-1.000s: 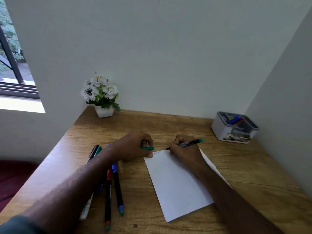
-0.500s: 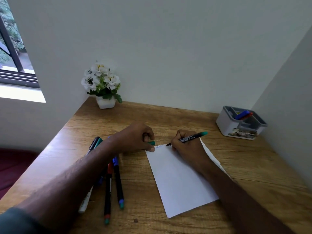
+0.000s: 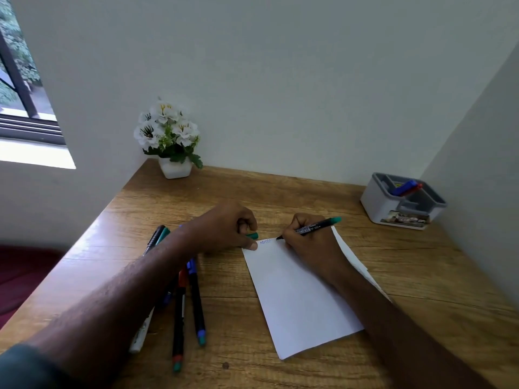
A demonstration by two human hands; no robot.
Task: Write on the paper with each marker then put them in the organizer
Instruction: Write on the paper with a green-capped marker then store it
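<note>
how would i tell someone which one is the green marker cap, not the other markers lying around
Start at the white paper in the middle of the wooden desk and go to its far left corner. The left hand rests there, thumb on the paper, and the green cap pokes out of its grip. Unlike the full-length markers lying under that forearm, it is a short green stub.

Bare forearms; dark teal sleeve (image 3: 19,366) at left arm's lower edge.
</note>
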